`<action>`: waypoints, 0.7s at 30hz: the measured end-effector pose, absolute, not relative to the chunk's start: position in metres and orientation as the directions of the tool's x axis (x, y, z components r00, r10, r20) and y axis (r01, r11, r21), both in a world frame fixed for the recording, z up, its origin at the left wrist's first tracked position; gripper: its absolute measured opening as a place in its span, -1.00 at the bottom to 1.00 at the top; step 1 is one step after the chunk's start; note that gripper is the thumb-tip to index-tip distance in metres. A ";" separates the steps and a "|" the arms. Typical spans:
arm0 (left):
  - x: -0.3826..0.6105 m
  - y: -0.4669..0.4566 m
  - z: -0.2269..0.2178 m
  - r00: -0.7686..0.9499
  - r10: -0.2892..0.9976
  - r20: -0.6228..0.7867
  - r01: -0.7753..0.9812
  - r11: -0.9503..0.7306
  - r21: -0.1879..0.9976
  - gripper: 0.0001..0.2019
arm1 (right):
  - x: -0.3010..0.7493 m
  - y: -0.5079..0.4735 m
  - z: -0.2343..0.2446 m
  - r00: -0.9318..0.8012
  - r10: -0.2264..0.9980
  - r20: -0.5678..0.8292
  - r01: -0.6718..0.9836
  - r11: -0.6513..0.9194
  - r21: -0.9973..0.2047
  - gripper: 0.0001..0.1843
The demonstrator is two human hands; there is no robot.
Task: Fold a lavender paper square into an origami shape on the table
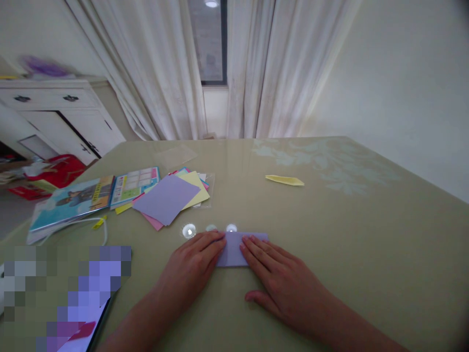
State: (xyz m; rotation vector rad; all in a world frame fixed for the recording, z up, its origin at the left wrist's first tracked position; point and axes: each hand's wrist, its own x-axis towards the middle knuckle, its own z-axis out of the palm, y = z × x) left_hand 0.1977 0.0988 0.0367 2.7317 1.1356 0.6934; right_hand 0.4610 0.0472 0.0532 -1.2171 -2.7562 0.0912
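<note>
A folded strip of purple paper lies flat on the table in front of me, its long side running left to right. My left hand rests over its left end, fingers stretched out and pressing down. Across its right part lie the straight fingers of my right hand, the thumb held apart on the tabletop. Both palms face down, and neither hand grips the paper. The two ends of the strip are partly covered by my fingers.
Beyond my left hand sits a fanned stack of coloured paper sheets, purple on top. A folded yellow paper piece lies farther back. Books, a white cable and a partly pixelated screen device occupy the table's left side.
</note>
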 end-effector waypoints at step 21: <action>0.199 0.082 0.047 0.500 0.815 0.293 0.756 -0.575 0.312 -0.60 | 0.482 0.057 0.057 -0.725 0.682 0.095 0.658 0.727 -0.199 -0.17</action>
